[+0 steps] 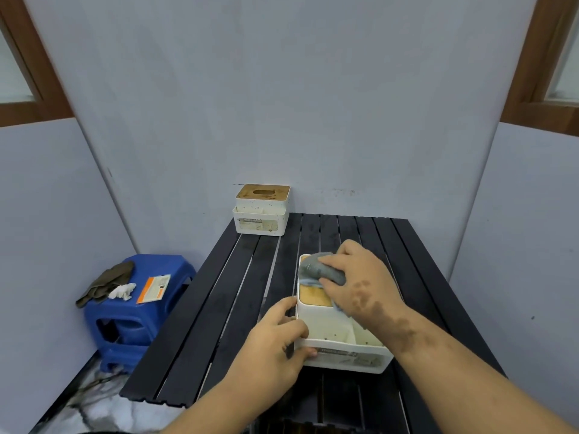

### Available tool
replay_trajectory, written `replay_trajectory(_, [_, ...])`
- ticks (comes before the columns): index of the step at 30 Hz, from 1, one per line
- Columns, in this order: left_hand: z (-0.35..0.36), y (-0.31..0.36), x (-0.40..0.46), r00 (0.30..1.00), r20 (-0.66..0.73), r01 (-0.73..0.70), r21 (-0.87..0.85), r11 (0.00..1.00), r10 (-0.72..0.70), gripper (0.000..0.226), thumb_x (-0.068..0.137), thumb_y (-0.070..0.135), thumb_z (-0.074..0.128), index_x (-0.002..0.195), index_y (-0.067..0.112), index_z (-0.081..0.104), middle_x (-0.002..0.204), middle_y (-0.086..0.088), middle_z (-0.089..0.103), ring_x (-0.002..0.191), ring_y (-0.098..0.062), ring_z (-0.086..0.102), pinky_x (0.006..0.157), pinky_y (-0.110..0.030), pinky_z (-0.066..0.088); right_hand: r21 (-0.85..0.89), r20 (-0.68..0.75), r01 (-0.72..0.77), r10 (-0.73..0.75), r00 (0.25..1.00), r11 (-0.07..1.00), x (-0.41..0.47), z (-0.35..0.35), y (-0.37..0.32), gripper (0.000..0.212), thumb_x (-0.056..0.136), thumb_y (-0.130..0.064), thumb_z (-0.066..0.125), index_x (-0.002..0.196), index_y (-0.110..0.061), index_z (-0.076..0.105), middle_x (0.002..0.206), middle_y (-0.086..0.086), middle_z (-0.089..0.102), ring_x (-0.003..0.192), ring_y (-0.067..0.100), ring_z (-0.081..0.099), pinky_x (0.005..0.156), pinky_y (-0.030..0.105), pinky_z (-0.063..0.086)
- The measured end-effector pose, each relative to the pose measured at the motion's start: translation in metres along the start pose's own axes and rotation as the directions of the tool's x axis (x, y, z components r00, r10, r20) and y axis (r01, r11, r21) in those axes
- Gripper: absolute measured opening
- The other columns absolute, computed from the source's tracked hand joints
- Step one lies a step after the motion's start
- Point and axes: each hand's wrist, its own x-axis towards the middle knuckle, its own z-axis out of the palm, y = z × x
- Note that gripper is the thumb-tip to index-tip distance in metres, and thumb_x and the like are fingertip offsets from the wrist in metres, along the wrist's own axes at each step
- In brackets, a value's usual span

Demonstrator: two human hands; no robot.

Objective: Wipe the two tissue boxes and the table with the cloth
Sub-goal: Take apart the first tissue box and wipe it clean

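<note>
Two boxes: near tissue box point(340, 336) at mid-table, far tissue box point(261, 211) at the back left corner of the black slatted table point(219, 308).
Near box contents: front tray speckled; nothing else visible inside.
Cloth point(319, 270): bunched on the near box's wooden lid, under the right hand point(360, 277), fingers curled over it.
Left hand point(279, 336): fingers clamped on the near box's left front corner.
Stool point(131, 308): blue, holding rags and a card.

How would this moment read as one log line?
step: wiping near tissue box lid | right hand: presses cloth | left hand: steadies box
</note>
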Motion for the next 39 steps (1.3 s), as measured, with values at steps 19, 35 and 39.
replay_trajectory(19, [-0.01, 0.0, -0.003, 0.995, -0.015, 0.1, -0.045, 0.994, -0.101, 0.029, 0.076, 0.027, 0.086, 0.072, 0.025, 0.058, 0.132, 0.04, 0.038, 0.119, 0.018, 0.043, 0.088, 0.0, 0.038, 0.004, 0.269, -0.07, 0.066, 0.961, 0.998, -0.032, -0.07, 0.052, 0.029, 0.076, -0.029, 0.078, 0.094, -0.051, 0.074, 0.094, -0.012, 0.055, 0.087, 0.008, 0.057, 0.085, 0.039, 0.052])
replay_trajectory(35, [-0.005, 0.005, 0.002, 0.989, 0.008, 0.15, -0.084, 0.985, -0.15, 0.027, 0.072, 0.022, 0.086, 0.073, 0.019, 0.06, 0.13, 0.04, 0.04, 0.117, 0.013, 0.05, 0.09, -0.007, 0.046, -0.148, 0.09, -0.165, 0.18, 0.98, 0.975, 0.019, -0.001, 0.025, 0.021, 0.098, -0.048, 0.051, 0.116, -0.044, 0.061, 0.107, -0.014, 0.066, 0.104, 0.02, 0.058, 0.091, 0.044, 0.045])
replay_trajectory(39, [-0.002, 0.0, 0.006, 0.984, 0.019, 0.18, -0.146, 0.973, -0.179, 0.03, 0.067, 0.018, 0.087, 0.07, 0.017, 0.057, 0.119, 0.039, 0.048, 0.109, 0.004, 0.059, 0.086, -0.019, 0.057, -0.063, 0.069, -0.265, 0.269, 0.961, 0.962, 0.006, -0.016, 0.041, 0.017, 0.1, -0.044, 0.051, 0.108, -0.035, 0.063, 0.095, -0.009, 0.067, 0.089, 0.016, 0.063, 0.084, 0.04, 0.055])
